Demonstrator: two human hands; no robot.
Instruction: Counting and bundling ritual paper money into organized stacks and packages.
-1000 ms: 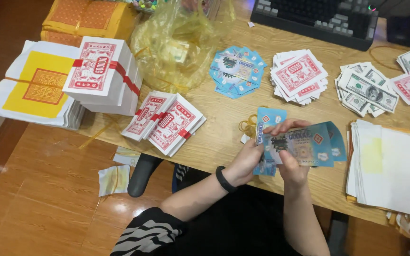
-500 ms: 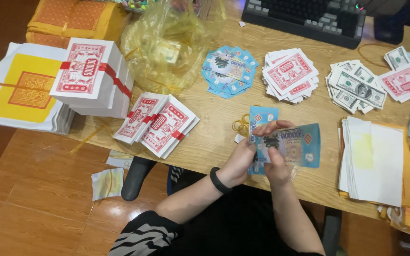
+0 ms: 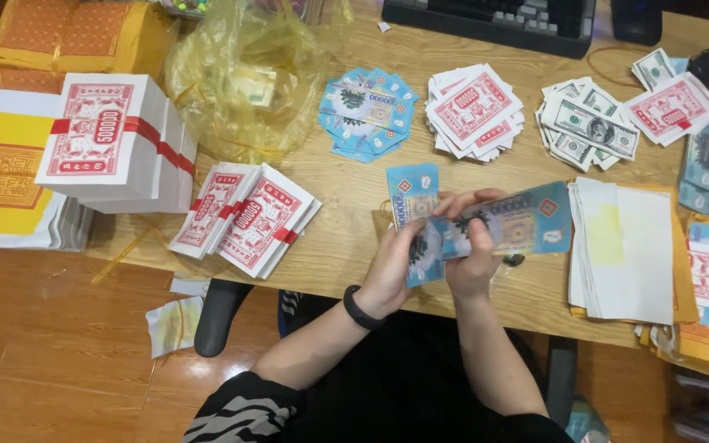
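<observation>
1. My left hand (image 3: 394, 267) and right hand (image 3: 471, 254) are both closed in a grip on a stack of blue paper notes (image 3: 498, 230), just right of the frame's centre.
2. The stack's long axis runs left to right, rising slightly toward the right, over the wooden bench (image 3: 346, 221).
3. One end points at the pile of white paper sheets (image 3: 629, 246), at the right.
4. A fanned round of blue notes (image 3: 367, 111) lies above, well apart.
</observation>
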